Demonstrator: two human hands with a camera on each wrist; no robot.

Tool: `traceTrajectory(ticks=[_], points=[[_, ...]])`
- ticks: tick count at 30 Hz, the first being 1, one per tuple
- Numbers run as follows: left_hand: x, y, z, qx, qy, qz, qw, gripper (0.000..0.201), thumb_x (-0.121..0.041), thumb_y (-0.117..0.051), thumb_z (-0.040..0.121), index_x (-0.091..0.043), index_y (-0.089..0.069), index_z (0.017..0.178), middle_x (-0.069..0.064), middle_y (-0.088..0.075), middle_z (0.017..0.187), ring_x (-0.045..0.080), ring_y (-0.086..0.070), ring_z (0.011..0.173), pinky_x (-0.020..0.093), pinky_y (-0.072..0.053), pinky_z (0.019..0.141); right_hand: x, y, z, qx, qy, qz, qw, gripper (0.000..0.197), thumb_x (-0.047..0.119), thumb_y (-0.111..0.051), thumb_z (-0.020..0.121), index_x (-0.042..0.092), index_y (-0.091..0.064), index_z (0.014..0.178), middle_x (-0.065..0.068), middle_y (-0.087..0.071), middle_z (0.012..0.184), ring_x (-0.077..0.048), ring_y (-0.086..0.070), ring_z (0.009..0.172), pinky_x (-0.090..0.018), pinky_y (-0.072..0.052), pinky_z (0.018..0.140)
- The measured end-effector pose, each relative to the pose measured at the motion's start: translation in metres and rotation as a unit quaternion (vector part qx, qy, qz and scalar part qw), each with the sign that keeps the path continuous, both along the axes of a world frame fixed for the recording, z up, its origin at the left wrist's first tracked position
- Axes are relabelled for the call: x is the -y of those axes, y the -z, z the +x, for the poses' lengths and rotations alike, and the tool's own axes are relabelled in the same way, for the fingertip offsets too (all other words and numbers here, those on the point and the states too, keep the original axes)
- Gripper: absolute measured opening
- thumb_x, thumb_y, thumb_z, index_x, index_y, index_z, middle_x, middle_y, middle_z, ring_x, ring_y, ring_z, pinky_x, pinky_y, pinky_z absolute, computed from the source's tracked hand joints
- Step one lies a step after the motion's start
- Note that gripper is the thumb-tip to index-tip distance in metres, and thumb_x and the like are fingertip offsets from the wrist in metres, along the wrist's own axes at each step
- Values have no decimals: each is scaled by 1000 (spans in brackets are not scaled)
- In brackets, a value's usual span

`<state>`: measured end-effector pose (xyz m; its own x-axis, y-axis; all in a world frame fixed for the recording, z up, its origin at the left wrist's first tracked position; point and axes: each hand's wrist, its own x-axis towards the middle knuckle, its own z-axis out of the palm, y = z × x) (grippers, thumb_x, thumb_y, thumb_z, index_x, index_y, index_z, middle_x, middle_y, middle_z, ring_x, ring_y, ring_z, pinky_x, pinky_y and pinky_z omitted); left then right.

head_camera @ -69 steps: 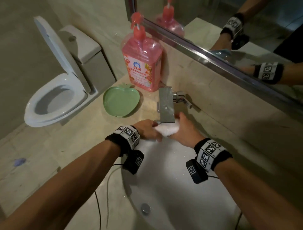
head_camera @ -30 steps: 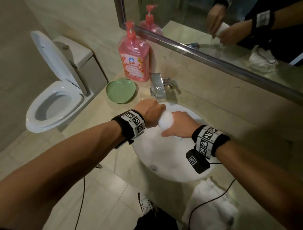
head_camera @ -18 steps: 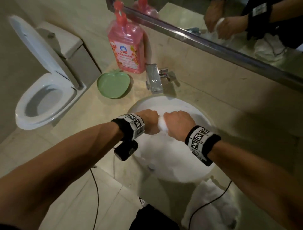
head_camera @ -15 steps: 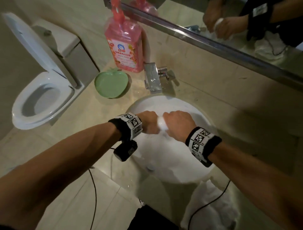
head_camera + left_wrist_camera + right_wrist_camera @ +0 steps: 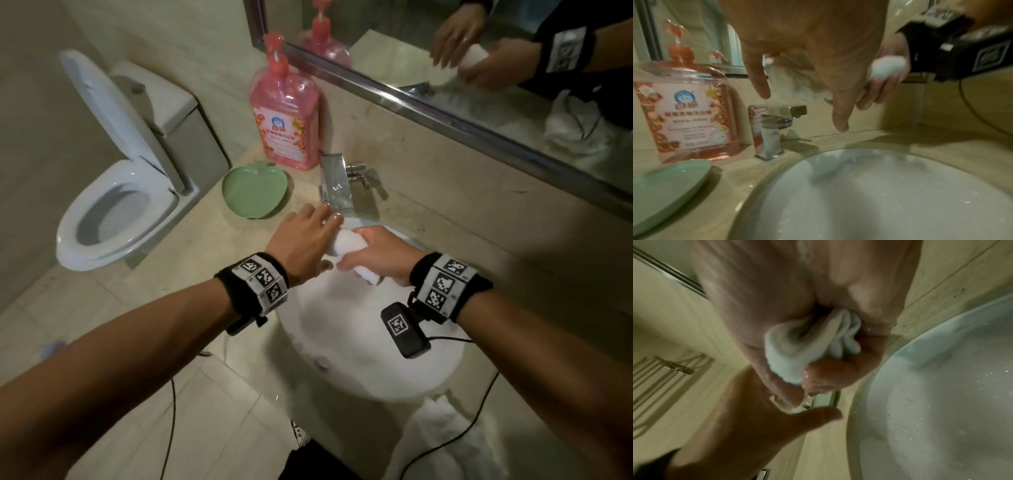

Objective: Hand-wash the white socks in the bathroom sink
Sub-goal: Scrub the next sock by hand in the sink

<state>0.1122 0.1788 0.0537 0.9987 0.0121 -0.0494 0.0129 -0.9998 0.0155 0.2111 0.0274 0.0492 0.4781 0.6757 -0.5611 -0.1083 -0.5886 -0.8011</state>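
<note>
Head view: my right hand point(image 5: 380, 258) has its grip curled tight round a bunched white sock point(image 5: 347, 244), held over the back edge of the sink point(image 5: 359, 342), just in front of the tap point(image 5: 337, 186). My left hand point(image 5: 305, 240) lies beside it with fingers spread, holding nothing. A pink soap bottle point(image 5: 286, 120) and a green dish point(image 5: 253, 190) stand on the surface point(image 5: 191, 260).

Left wrist view: left fingers point(image 5: 840, 113) hang straight; the sock point(image 5: 889, 67) shows in my right hand behind.

Right wrist view: the sock point(image 5: 797, 344) is wadded in my closed right grip, above the sink point(image 5: 941, 418).
</note>
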Motion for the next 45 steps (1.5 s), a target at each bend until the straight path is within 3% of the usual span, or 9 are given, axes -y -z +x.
traceTrajectory(ticks=[3,9,16,23,28,31,34,38,45], points=[[-5,-11,6,9,18,34,999,33,-26,-66,81,-10,-56,107,8,-63,96,31,-62,81,33,-35,57,-1,-10,-3,-15,-39,0,999,33,3,-82,73,12,-66,100,0,-67,67,-15,-63,54,-23,-45,42],[-5,-18,10,-88,41,-9,995,27,-24,-59,78,-17,-53,103,11,-67,83,34,-59,66,32,-37,54,6,-13,-13,130,-98,-54,985,35,29,-90,63,25,-65,86,6,-64,74,-6,-61,52,-21,-44,40],[18,27,7,-288,6,-156,945,31,-29,-61,86,-19,-63,115,7,-68,118,31,-63,107,26,-43,79,16,27,-26,421,-241,-170,858,29,39,-68,82,20,-59,101,-8,-68,97,-31,-61,85,-32,-37,66],[28,51,10,-357,-61,-308,880,9,-8,-64,73,-1,-66,77,10,-62,71,26,-57,64,31,-46,60,26,55,-27,526,-289,-194,776,31,32,-64,88,17,-55,113,-9,-69,93,-32,-67,82,-33,-35,62],[20,40,19,-385,-80,-344,853,11,-15,-66,72,-9,-62,63,5,-54,52,22,-45,46,26,-39,51,30,50,-20,551,-245,-120,789,41,35,-70,85,21,-52,118,-4,-67,93,-31,-65,81,-32,-34,60],[16,25,21,-328,-75,-285,898,28,-31,-75,76,-16,-61,96,2,-64,82,21,-60,66,31,-51,61,29,39,-15,498,-195,-88,840,38,34,-74,81,25,-61,115,-2,-68,95,-29,-63,89,-31,-36,66],[13,13,7,-83,-32,-155,984,57,-42,-77,75,-23,-53,123,5,-56,120,26,-57,100,36,-50,83,24,23,-8,299,-97,-94,945,28,35,-80,78,25,-64,98,5,-68,86,-21,-68,81,-27,-44,61],[14,2,-11,37,77,-24,996,63,-26,-72,77,-17,-47,134,10,-51,135,33,-48,120,43,-49,88,16,1,-7,5,23,-26,999,23,17,-82,76,17,-69,95,2,-70,69,-13,-65,59,-26,-52,50],[-3,-24,4,4,83,-22,996,17,-18,-45,90,-8,-53,101,10,-58,87,31,-58,65,32,-33,49,10,-23,-20,-69,-78,-11,995,36,9,-88,68,12,-63,94,-3,-61,72,-15,-56,59,-27,-41,46]])
